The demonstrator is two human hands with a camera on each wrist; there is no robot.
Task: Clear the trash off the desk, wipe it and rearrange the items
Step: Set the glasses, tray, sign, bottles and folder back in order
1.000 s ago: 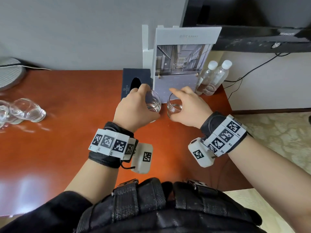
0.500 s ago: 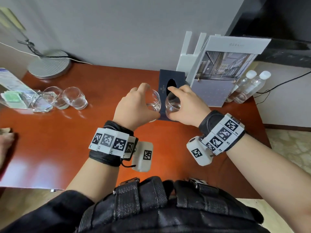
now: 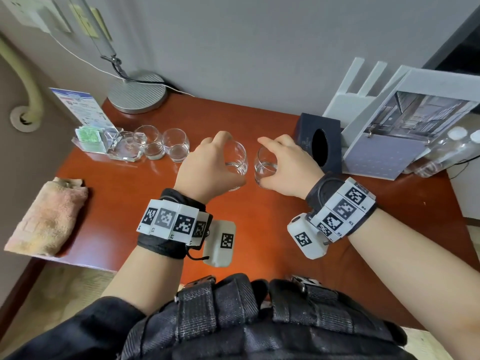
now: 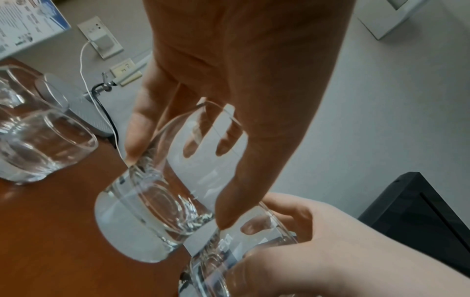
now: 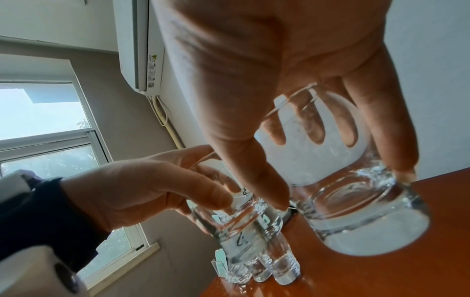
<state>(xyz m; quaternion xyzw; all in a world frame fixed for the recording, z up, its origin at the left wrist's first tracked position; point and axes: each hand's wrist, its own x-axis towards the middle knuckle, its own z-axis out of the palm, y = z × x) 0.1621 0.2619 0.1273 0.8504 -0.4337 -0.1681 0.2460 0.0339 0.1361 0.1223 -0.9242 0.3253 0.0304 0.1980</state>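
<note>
Head view: the rearranging step, I judge. The left hand (image 3: pixel 207 165) and right hand (image 3: pixel 285 167) each carry a glass (image 3: pixel 237 158) above the worktop (image 3: pixel 117 203); next, set them beside the 2 glasses (image 3: pixel 166 145) left of the fingers.

Wrist views: fingers (image 4: pixel 142 124) curl round each empty glass (image 5: pixel 351 191).

Four clear glasses total: two held glasses (image 3: pixel 237 159) (image 3: pixel 265 162) up in hands, two standing glasses (image 3: pixel 150 142) (image 3: pixel 176 145) on the desk. Two water bottles (image 3: pixel 441 149) (image 3: pixel 465 149), one tissue box (image 3: pixel 320 141), one towel (image 3: pixel 49 216), one lamp base (image 3: pixel 137 93).
</note>
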